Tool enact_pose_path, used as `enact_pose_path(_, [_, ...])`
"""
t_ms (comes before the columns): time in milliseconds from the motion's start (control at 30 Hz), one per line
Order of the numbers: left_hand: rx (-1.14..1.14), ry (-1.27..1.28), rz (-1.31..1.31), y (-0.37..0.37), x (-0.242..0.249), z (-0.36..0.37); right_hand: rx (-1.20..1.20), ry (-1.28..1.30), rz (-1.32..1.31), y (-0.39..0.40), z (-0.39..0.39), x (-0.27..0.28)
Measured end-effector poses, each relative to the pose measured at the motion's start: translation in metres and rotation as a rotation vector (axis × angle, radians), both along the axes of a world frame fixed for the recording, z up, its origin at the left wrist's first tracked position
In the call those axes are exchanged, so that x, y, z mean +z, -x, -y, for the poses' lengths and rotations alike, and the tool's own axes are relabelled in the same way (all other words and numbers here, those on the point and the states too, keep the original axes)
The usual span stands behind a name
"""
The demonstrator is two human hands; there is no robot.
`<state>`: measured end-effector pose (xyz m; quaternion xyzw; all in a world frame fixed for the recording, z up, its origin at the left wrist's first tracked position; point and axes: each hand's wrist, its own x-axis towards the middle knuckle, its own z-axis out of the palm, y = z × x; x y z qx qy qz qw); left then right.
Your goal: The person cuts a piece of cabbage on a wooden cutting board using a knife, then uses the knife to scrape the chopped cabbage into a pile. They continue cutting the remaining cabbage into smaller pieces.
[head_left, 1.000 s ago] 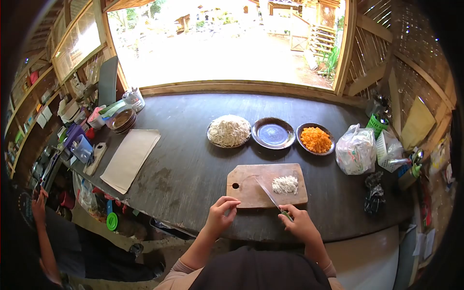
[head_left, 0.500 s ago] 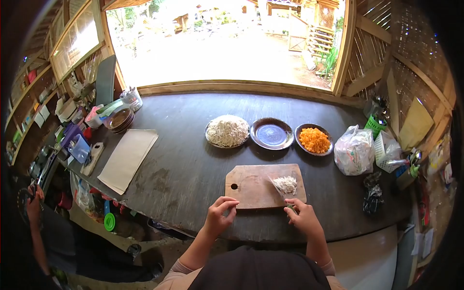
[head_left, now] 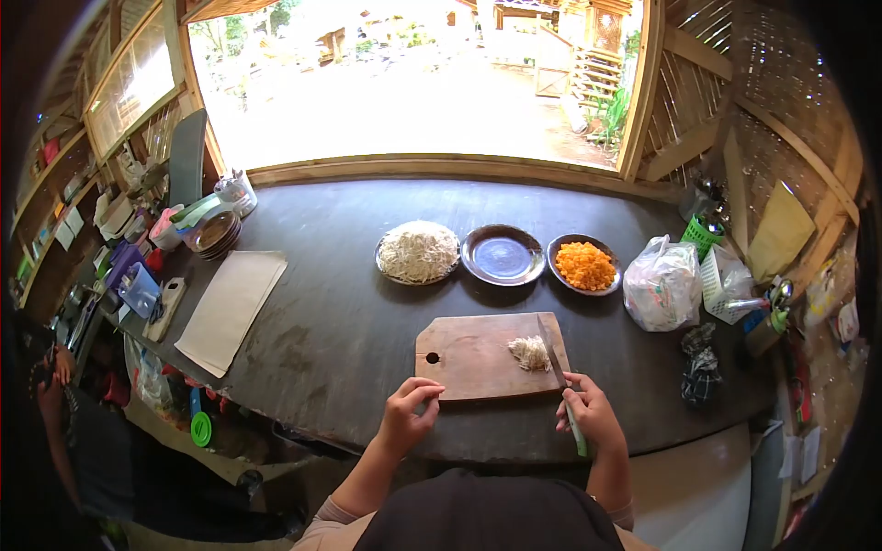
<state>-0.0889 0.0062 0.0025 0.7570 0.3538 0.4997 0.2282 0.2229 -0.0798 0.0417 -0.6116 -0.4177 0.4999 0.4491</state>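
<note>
My right hand (head_left: 593,415) is closed around the green handle of a knife (head_left: 554,354). Its blade points away from me over the right end of a wooden cutting board (head_left: 469,367), just right of a small heap of pale shredded vegetable (head_left: 530,353). At the board's front left corner, my left hand (head_left: 411,415) has its fingers curled in against the thumb, with nothing visible between them. Behind the board stand a plate heaped with white shreds (head_left: 418,252), a bare dark plate (head_left: 503,254) and a plate of chopped orange pieces (head_left: 585,266).
To the right are a filled plastic bag (head_left: 661,285), a black plastic bundle (head_left: 701,363) and a white basket (head_left: 726,285). Brown paper sheets (head_left: 231,308) and stacked plates (head_left: 217,234) lie left. Another person (head_left: 119,441) is at the lower left.
The knife has passed from the left side of the small heap to its right side, and my right hand has moved slightly right. My left hand stays by the board's corner. The view shifted a little.
</note>
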Motion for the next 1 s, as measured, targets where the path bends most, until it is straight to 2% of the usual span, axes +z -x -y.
enact_pose_path(233, [-0.088, -0.005, -0.046, -0.004, 0.002, 0.000, -0.001, -0.094, -0.033, 0.008, 0.007, -0.010])
enact_pose_path(533, [-0.311, 0.011, -0.109, -0.037, 0.032, -0.008, -0.165, -0.074, 0.232, 0.025, 0.008, -0.016])
enact_pose_path(700, [-0.439, 0.058, -0.311, -0.064, 0.041, -0.024, -0.109, -0.106, 0.221, 0.044, 0.006, -0.017])
enact_pose_path(800, [-0.399, -0.030, -0.424, -0.085, 0.031, -0.039, -0.149, -0.111, 0.250, 0.046, 0.007, -0.017])
enact_pose_path(933, [-0.340, -0.007, -0.494, -0.110, 0.022, -0.050, -0.171, -0.107, 0.261, 0.048, 0.006, -0.021])
enact_pose_path(1000, [-0.308, 0.058, -0.672, -0.117, 0.022, -0.055, -0.156, -0.129, 0.248, 0.052, 0.007, -0.022])
